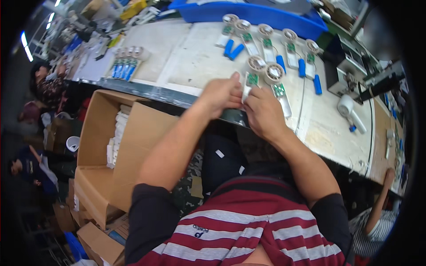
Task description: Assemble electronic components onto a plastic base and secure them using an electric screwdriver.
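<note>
My left hand (220, 96) and my right hand (266, 113) meet at the bench's near edge, fingers curled. Between them lies an opened handheld fan (252, 80) with a round head, a green circuit board and a white handle shell. The fingers of my right hand close over the lower end of this handle. My left hand is beside it, thumb raised; whatever its fingers pinch is hidden. Just right of it lies another opened fan (280, 95). Farther back are several more opened fans (267, 48), some with blue battery cells (301, 68) beside them.
A blue bin (248, 17) runs along the back. To the left, a group of fans with blue cells (125, 66) lies near the edge. An open cardboard box (146, 146) holds white parts below. A black device (344, 66) and a white fan (351, 113) are at right; other people work nearby.
</note>
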The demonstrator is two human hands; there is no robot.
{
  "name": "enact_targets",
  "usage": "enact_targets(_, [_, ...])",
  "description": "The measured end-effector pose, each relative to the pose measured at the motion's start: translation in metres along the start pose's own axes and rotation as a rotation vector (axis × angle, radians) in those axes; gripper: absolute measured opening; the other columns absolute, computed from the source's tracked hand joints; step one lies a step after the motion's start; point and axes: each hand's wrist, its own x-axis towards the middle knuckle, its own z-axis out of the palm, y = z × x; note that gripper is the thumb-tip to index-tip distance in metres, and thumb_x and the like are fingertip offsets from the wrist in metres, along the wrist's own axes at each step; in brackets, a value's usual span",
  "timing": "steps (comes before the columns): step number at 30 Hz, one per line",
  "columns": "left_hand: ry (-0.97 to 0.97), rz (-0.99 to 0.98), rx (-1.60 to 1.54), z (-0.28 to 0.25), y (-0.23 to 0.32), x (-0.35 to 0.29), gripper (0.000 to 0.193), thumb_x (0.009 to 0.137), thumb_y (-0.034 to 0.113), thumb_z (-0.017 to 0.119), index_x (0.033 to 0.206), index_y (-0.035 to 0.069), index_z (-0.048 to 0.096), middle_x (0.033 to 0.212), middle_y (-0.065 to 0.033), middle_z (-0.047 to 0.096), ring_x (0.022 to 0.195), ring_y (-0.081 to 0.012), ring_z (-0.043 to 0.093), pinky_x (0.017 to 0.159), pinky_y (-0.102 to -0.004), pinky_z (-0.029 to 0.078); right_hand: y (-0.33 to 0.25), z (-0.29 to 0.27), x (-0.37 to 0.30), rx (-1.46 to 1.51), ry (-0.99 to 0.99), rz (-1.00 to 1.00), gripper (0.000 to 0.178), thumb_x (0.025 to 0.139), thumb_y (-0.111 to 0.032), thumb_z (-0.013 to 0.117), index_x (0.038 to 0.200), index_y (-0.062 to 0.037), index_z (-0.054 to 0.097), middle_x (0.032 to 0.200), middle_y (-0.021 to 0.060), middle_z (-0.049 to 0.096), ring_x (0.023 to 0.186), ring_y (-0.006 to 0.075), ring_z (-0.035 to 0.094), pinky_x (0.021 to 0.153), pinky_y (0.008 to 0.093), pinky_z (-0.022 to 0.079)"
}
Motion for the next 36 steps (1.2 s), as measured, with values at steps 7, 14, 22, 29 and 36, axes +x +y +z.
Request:
enact_targets(7, [0.158,0.251,-0.517,0.044,-0.048,0.008,0.047,0.116,0.038,0.050,0.124,-0.004,0.068,0.112,-0.0126,0.073,0.092,-0.0146,0.067,0.082,-0.0296,0.057,-0.002,-0.010,-0.010,0.221,0.007,-0.040,0.005,0.087,-0.005,0.068,0.089,-0.0033,0.072,0.109,0.0112,0.068,0.095,0.0351,0.061,0.085,0.0424,0.052])
enact_targets(14, [0.068,0.570,-0.561,0.066,-0.060,0.011,0.041,0.117,0.037,0.047,0.131,0.001,0.061,0.116,-0.0091,0.065,0.097,-0.0123,0.061,0.085,-0.0263,0.053,-0.003,-0.012,-0.021,0.348,-0.038,0.049,0.010,0.083,0.001,0.068,0.091,0.0001,0.074,0.114,0.0118,0.069,0.101,0.0359,0.063,0.090,0.0418,0.052])
enact_targets(22, [0.011,0.686,-0.562,0.064,-0.069,0.014,0.037,0.118,0.039,0.046,0.127,0.005,0.059,0.114,-0.0063,0.062,0.096,-0.0100,0.058,0.087,-0.0260,0.053,-0.006,-0.007,-0.023,0.352,-0.008,0.085,0.014,0.080,0.003,0.069,0.092,0.0019,0.076,0.118,0.0136,0.069,0.102,0.0345,0.063,0.092,0.0403,0.052])
enact_targets(29, [-0.034,0.694,-0.632,0.061,-0.069,0.009,0.035,0.118,0.039,0.047,0.124,0.006,0.059,0.113,-0.0050,0.061,0.094,-0.0086,0.056,0.086,-0.0238,0.053,-0.008,-0.005,-0.022,0.379,-0.020,0.111,0.014,0.081,0.003,0.069,0.092,0.0023,0.076,0.118,0.0146,0.069,0.102,0.0345,0.064,0.091,0.0401,0.052])
enact_targets(36, [-0.007,0.704,-0.599,0.062,-0.075,0.009,0.033,0.118,0.036,0.046,0.124,0.006,0.059,0.111,-0.0059,0.061,0.094,-0.0085,0.057,0.084,-0.0231,0.052,-0.010,-0.005,-0.024,0.344,-0.026,0.078,0.014,0.080,0.004,0.066,0.091,0.0026,0.074,0.110,0.0151,0.069,0.100,0.0356,0.064,0.091,0.0409,0.052])
